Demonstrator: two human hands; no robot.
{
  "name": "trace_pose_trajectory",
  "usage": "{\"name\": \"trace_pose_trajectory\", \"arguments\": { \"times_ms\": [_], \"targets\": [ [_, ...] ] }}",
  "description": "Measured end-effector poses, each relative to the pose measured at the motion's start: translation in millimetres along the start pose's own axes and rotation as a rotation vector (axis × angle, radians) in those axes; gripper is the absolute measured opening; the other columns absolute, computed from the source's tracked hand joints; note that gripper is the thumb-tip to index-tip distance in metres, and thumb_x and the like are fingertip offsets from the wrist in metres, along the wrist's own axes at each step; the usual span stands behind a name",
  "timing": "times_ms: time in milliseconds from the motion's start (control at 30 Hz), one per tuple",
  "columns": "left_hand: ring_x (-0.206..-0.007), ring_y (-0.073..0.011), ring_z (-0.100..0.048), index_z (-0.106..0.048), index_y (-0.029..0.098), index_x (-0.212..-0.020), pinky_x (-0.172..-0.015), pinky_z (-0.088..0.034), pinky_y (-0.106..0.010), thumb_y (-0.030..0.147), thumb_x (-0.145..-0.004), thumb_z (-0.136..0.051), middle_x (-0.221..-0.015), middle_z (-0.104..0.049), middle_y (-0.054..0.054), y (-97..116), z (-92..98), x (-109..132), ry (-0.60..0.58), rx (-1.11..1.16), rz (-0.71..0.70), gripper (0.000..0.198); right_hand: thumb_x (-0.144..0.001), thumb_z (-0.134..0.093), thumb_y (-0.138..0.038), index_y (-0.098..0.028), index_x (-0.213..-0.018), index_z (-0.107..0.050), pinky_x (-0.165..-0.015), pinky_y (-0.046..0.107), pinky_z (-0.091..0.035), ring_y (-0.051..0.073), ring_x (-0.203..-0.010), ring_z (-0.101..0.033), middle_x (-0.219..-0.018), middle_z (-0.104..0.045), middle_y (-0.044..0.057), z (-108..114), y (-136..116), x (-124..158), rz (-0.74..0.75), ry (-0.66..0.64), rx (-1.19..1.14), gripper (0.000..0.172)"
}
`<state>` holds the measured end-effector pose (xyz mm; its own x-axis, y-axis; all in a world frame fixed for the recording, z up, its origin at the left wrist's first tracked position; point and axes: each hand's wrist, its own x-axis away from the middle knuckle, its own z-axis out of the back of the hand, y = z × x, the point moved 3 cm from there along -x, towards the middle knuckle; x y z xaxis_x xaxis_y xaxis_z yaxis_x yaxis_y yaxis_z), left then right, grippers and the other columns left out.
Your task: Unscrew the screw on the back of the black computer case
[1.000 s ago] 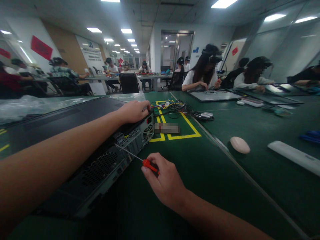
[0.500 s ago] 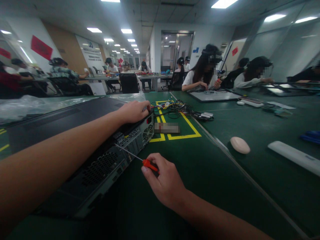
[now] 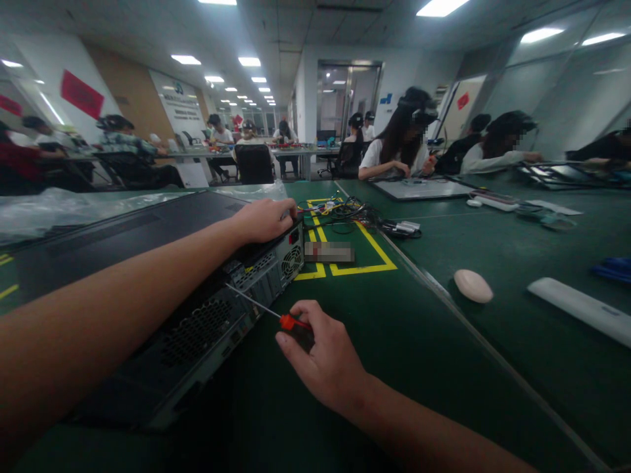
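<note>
A black desktop computer case lies on its side on the green table mat, its rear panel with vents and a fan grille facing me. My left hand rests on the far top corner of the case, fingers curled over its edge. My right hand grips a screwdriver with a red and black handle. Its thin metal shaft points left and up, with the tip touching the case's rear panel.
A yellow taped rectangle holds a tangle of cables. A white mouse and a white keyboard lie to the right. Clear plastic wrap lies at the left. Several other people work at tables behind.
My right hand has shifted its fingers on the screwdriver handle, covering more of the red grip. The left hand and the case have stayed put.
</note>
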<state>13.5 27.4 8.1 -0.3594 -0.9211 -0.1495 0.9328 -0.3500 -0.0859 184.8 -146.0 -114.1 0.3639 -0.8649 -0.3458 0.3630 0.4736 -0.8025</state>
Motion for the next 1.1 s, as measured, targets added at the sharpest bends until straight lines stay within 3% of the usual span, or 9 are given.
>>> {"name": "trace_pose_trajectory", "arguments": {
  "times_ms": [167, 1100],
  "targets": [
    [-0.099, -0.0329, -0.072, -0.068, 0.024, -0.134, -0.084, -0.051, -0.043, 0.034, -0.102, -0.042, -0.11, -0.078, -0.013, -0.1, 0.4, 0.3, -0.002, -0.008, -0.001, 0.043, -0.102, -0.062, -0.033, -0.024, -0.107, -0.063, -0.076, 0.035, -0.055, 0.022, -0.084, -0.073, -0.095, -0.075, 0.004, 0.0, 0.1, -0.8, 0.005, -0.014, -0.008, 0.011],
    [-0.104, -0.0341, -0.072, -0.068, 0.024, -0.135, -0.087, -0.052, -0.044, 0.034, -0.101, -0.043, -0.114, -0.079, -0.014, 2.5, 3.4, 2.5, -0.009, 0.003, 0.009, 0.044, -0.102, -0.063, -0.033, -0.022, -0.108, -0.066, -0.071, 0.033, -0.051, 0.02, -0.078, -0.069, -0.092, -0.074, 0.003, 2.2, -3.3, -1.2, 0.018, 0.01, 0.032, 0.012]
  ]
}}
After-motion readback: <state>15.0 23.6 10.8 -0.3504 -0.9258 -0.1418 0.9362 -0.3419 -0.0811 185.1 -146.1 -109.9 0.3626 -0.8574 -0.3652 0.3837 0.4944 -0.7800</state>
